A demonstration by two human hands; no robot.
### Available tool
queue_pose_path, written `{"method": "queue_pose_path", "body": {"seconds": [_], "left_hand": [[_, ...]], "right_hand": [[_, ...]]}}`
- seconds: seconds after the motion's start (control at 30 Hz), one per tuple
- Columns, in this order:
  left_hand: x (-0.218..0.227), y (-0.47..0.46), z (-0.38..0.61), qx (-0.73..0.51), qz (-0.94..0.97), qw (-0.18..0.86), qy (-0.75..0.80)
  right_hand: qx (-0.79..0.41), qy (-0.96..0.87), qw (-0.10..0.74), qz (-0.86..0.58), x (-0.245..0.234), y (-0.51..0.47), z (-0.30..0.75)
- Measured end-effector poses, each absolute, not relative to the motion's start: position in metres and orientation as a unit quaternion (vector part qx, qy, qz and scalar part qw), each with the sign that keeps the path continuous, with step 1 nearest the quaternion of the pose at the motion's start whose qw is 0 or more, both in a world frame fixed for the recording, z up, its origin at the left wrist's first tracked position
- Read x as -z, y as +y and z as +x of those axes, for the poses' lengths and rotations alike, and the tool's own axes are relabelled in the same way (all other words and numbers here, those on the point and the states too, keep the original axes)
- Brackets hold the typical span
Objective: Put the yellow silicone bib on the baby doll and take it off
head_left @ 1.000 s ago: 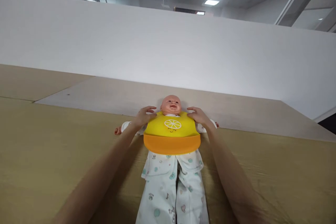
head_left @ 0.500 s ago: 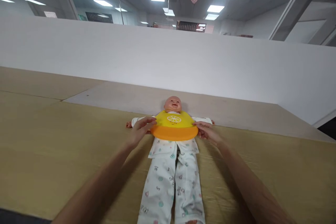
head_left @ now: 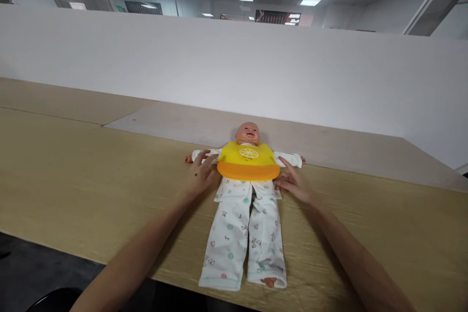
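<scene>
- A bald plastic baby doll (head_left: 247, 132) is laid face-up mid-way along the light wood worktop (head_left: 73, 170), head toward the far edge, arms spread, trouser cuffs just short of the near edge
- White printed pyjamas (head_left: 237, 239) are worn, and a yellow-and-orange silicone bib (head_left: 247, 161) is lying flat on the chest
- Left hand (head_left: 200, 174) is held wide open, nothing gripped, just beside the bib's edge
- Right hand (head_left: 292, 185) is open too, index finger stuck out, nothing held, right by the bib's lower corner
- A white partition wall (head_left: 234, 68) is seen along the far edge
</scene>
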State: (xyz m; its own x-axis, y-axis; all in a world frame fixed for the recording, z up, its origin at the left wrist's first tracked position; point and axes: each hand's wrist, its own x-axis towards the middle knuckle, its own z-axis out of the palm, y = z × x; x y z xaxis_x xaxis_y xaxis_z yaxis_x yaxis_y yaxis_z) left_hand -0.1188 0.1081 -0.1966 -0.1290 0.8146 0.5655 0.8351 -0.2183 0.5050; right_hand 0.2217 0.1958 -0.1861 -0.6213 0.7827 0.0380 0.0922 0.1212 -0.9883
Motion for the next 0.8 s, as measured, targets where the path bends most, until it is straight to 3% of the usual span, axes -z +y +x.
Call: {"method": "queue_pose_path", "body": {"seconds": [0.2,0.37,0.47,0.8], "left_hand": [[0.211,0.113,-0.109,0.42,-0.662,-0.011,-0.62],[0.225,0.123,-0.115,0.466,-0.578,-0.091,-0.663],[0.224,0.124,-0.116,0.421,-0.574,-0.133,-0.69],[0.206,0.113,-0.098,0.293,-0.675,-0.122,-0.666]], "right_hand": [[-0.383,-0.716,0.415,-0.41,0.219,0.203,0.222],[-0.339,-0.729,0.395,-0.444,0.224,0.207,0.223],[-0.351,-0.728,0.385,-0.446,0.225,0.208,0.223],[-0.296,-0.774,0.321,-0.458,0.216,0.204,0.224]]}}
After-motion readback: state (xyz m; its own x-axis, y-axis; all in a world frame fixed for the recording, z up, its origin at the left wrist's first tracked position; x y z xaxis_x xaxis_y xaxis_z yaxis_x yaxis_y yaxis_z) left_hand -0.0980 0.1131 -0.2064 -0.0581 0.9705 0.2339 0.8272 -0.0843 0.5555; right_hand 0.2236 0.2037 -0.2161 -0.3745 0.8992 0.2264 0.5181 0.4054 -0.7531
